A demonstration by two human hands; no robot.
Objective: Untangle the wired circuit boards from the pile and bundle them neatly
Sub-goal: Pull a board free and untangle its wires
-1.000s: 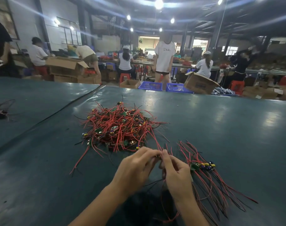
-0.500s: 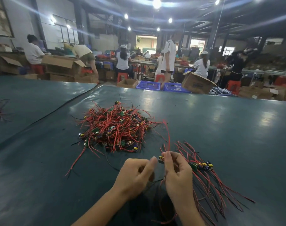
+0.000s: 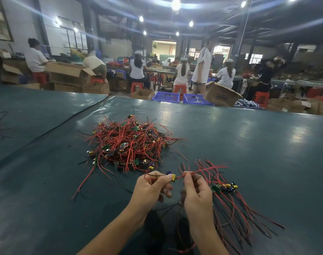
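Holds one wired circuit board (image 3: pixel 172 177) just on the near side of the pile (image 3: pixel 131 144), pinched in the left hand (image 3: pixel 151 188); pinches its red lead (image 3: pixel 203 171) with the right hand (image 3: pixel 195 192). Seems light, wires limp and snag-prone: best gripped by the board, not tugged at the joints.

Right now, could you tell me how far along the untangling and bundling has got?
Done: a small sorted group lies on the right, wires roughly aligned. In hand: left hand pinches one board, right hand pinches its red wire. Left: the large tangled pile.
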